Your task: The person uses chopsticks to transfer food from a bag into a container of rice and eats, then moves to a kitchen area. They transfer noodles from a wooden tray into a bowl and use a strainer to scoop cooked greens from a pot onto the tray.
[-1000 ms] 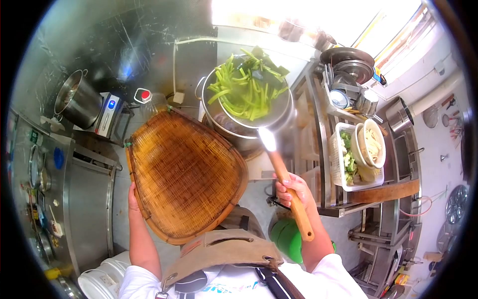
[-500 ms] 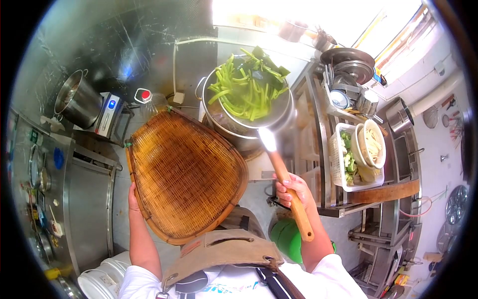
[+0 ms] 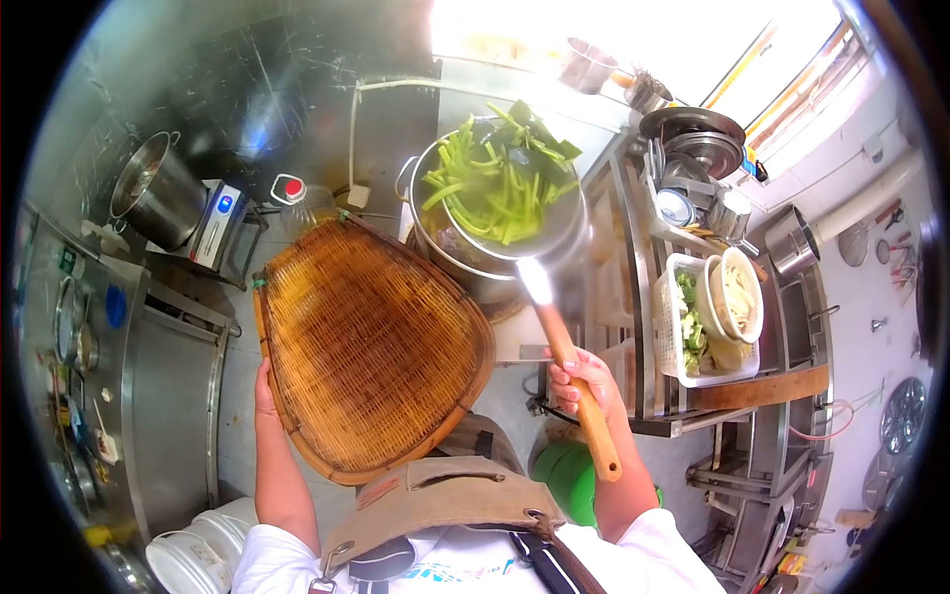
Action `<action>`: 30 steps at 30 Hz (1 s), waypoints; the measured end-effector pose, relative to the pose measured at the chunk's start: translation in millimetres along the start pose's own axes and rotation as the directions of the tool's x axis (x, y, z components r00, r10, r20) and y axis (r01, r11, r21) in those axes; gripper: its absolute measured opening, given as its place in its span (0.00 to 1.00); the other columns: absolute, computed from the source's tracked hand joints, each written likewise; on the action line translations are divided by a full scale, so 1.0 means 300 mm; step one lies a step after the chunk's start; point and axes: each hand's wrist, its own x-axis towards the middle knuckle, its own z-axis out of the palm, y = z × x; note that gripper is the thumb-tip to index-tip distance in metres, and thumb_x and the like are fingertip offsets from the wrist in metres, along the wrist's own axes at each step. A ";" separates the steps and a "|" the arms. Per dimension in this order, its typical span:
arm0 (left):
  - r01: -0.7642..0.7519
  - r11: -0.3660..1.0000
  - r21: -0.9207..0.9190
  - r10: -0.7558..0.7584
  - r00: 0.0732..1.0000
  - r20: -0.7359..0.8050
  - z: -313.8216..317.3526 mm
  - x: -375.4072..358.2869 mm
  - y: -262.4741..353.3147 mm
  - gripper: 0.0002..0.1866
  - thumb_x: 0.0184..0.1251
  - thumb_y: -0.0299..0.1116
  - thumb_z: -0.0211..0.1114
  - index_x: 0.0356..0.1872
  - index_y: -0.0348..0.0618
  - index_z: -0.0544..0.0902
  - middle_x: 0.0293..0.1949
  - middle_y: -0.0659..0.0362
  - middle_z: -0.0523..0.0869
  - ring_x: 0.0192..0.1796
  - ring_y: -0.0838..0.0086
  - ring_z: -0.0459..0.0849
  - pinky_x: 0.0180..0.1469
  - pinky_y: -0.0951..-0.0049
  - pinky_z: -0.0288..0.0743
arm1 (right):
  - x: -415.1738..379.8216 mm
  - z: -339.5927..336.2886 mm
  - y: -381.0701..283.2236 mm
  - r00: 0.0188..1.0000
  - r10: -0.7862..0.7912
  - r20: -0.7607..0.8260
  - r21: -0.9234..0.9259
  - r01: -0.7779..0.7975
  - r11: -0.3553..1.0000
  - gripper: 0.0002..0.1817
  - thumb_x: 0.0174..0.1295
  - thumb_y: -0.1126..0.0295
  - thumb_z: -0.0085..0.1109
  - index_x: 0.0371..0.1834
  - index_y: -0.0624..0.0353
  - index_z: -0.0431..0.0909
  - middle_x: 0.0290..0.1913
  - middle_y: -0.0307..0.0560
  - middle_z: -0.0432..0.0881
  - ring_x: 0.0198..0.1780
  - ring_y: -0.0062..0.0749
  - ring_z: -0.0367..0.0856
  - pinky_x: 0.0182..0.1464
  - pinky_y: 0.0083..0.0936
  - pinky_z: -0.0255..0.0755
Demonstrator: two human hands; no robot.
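Note:
My left hand grips the left edge of a woven bamboo basket, tilted in front of me with nothing in it. In my right hand, fingers are wrapped round the long wooden handle of a wide metal skimmer. Its round head carries a heap of green leafy stalks, some reaching over the rim. Beneath the skimmer is a large metal pot, with cloudy liquid showing at its left side. The skimmer's head and the greens hide most of the pot's inside.
At left, another tall pot stands beside a white-and-blue appliance and a red-capped bottle. To the right, a metal rack holds a white basket of cut vegetables. A green bin stands below my right arm.
The view has shifted slightly, so the pot and greens appear a little lower and farther right. Both hands keep their holds on the basket and the skimmer.

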 end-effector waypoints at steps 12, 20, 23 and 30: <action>-0.003 1.000 0.010 0.004 1.000 -0.019 0.017 -0.009 0.000 0.28 0.71 0.50 0.54 0.62 0.40 0.74 0.57 0.52 0.81 0.56 0.60 0.80 0.58 0.59 0.75 | 0.006 -0.006 -0.005 0.999 0.019 0.030 -0.002 -0.019 1.000 0.20 0.61 0.70 0.61 0.55 0.61 0.70 0.27 0.39 0.73 0.19 0.18 0.68 0.16 0.18 0.65; -0.019 1.000 0.005 0.019 0.999 -0.038 -0.027 0.010 -0.002 0.28 0.72 0.50 0.53 0.63 0.39 0.73 0.57 0.52 0.80 0.57 0.61 0.79 0.57 0.61 0.75 | 0.014 -0.011 -0.002 0.998 0.011 0.056 -0.009 -0.010 1.000 0.21 0.60 0.71 0.60 0.56 0.62 0.70 0.27 0.40 0.71 0.19 0.20 0.66 0.16 0.19 0.62; 0.004 1.000 -0.019 -0.005 0.998 -0.059 -0.070 0.029 -0.005 0.28 0.73 0.50 0.52 0.63 0.39 0.73 0.57 0.52 0.81 0.56 0.61 0.80 0.58 0.62 0.75 | 0.016 -0.014 -0.002 0.999 0.020 0.027 -0.018 -0.020 1.000 0.21 0.60 0.71 0.59 0.56 0.62 0.70 0.27 0.40 0.71 0.19 0.21 0.66 0.16 0.20 0.62; 0.036 0.999 -0.013 -0.036 0.999 0.006 -0.028 0.008 0.014 0.27 0.72 0.50 0.52 0.60 0.39 0.75 0.54 0.52 0.83 0.53 0.64 0.83 0.56 0.62 0.77 | 0.039 -0.032 -0.004 0.994 0.043 0.104 0.044 -0.048 0.998 0.20 0.63 0.71 0.57 0.57 0.63 0.69 0.28 0.41 0.70 0.20 0.22 0.68 0.16 0.20 0.66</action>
